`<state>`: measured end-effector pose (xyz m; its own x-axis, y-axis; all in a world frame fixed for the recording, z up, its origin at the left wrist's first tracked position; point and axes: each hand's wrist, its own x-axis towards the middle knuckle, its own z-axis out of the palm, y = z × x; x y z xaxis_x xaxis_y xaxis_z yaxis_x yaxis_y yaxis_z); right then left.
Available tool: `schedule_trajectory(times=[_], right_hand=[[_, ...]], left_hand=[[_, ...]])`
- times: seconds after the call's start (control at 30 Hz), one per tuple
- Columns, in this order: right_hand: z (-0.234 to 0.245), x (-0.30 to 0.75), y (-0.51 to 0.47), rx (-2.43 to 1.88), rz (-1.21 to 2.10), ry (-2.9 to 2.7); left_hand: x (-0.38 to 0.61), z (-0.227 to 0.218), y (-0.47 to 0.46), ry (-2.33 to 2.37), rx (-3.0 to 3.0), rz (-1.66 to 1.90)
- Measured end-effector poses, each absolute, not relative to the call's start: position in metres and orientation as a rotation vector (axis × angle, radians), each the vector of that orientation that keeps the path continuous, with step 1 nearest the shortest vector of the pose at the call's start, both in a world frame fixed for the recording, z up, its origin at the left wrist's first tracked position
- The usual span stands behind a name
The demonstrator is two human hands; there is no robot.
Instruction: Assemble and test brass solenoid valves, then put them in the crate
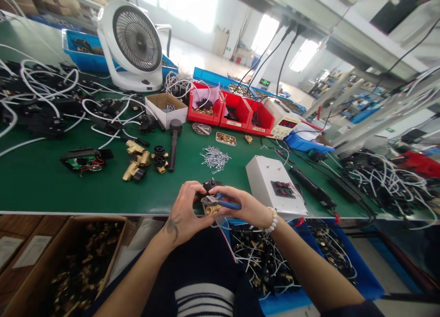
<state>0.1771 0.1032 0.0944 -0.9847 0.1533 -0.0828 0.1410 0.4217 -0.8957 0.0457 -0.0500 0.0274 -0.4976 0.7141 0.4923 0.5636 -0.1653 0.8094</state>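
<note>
Head view: brass valve with black top held over near edge of green table, between 2 hands. Fingers of left hand curled around valve body, gripping it. Fingers of right hand clenched on blue-handled pliers, nose touching valve just above brass end. White box just right of hands; pile of metal clips beyond; loose brass fittings further left.
</note>
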Motion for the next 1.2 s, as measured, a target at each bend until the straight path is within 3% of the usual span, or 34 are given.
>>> schedule_trajectory(times=[0.13,0.23,0.37,0.47,0.6,0.7,0.9,1.07,1.2], right_hand=[[0.090,0.173,0.105,-0.272,1.873,-2.485],[0.095,0.172,0.104,-0.266,1.819,-2.528],[0.107,0.180,0.103,-0.381,1.268,-2.541],[0.103,0.192,0.106,-0.598,0.730,-2.186],[0.092,0.205,0.111,-0.578,0.412,-2.370],[0.095,0.208,0.112,-0.497,0.379,-2.720],[0.092,0.207,0.108,-0.564,0.364,-2.130],[0.097,0.204,0.112,-0.456,0.320,-2.595],[0.107,0.204,0.113,-0.586,0.326,-2.194]], left_hand=[[0.045,0.027,-0.048,1.883,1.446,1.734],[0.044,0.028,-0.048,1.844,1.365,1.739],[0.043,0.031,-0.048,1.843,1.330,1.700],[0.043,0.033,-0.048,1.870,1.331,1.692],[0.043,0.033,-0.048,1.870,1.325,1.683],[0.042,0.032,-0.048,1.868,1.311,1.667],[0.042,0.033,-0.048,1.856,1.304,1.675],[0.041,0.033,-0.047,1.872,1.323,1.658],[0.041,0.032,-0.047,1.873,1.335,1.673]])
